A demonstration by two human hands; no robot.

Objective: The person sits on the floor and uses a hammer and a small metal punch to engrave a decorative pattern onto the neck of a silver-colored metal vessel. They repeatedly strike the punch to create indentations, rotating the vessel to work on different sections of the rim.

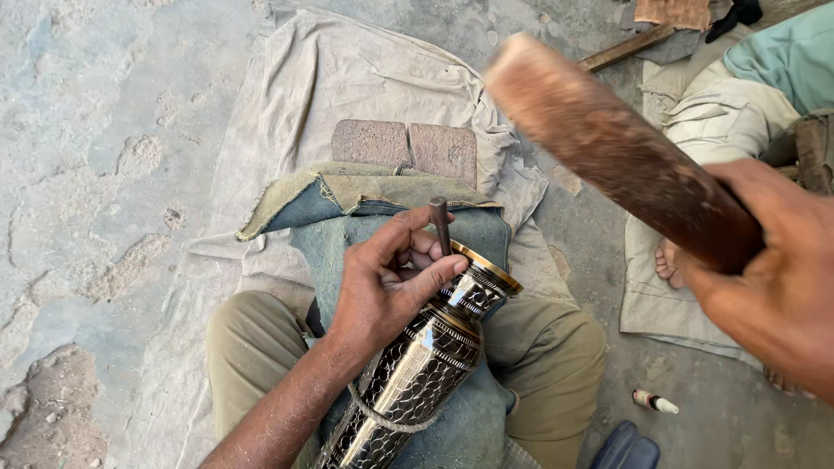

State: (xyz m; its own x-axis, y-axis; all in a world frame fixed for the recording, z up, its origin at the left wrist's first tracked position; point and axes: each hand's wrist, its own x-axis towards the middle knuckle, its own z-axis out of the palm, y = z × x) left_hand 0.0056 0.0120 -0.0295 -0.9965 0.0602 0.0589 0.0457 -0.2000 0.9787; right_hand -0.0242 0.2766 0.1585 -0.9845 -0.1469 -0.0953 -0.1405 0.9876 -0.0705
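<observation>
Nearest, at right, the right hand (pixel 773 278) is wrapped around a wooden mallet (pixel 608 143) raised toward upper centre. Lower centre, the left hand (pixel 387 287) pinches a steel punch (pixel 440 224) upright against the neck of an engraved metal vase (pixel 417 373) lying diagonally on the lap. Bricks (pixel 406 148) lie beyond.

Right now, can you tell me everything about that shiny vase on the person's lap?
The vase looks like polished metal, dark and silvery, engraved all over with scale-like patterns and fine bands. It has a wide body, a narrower neck and a gold-coloured rim. It lies tilted on a blue-green cloth across the lap, mouth pointing up and away. A cord loops around its body. The left hand rests on its neck, holding a thin metal punch near the rim. Its base is out of view.
</observation>
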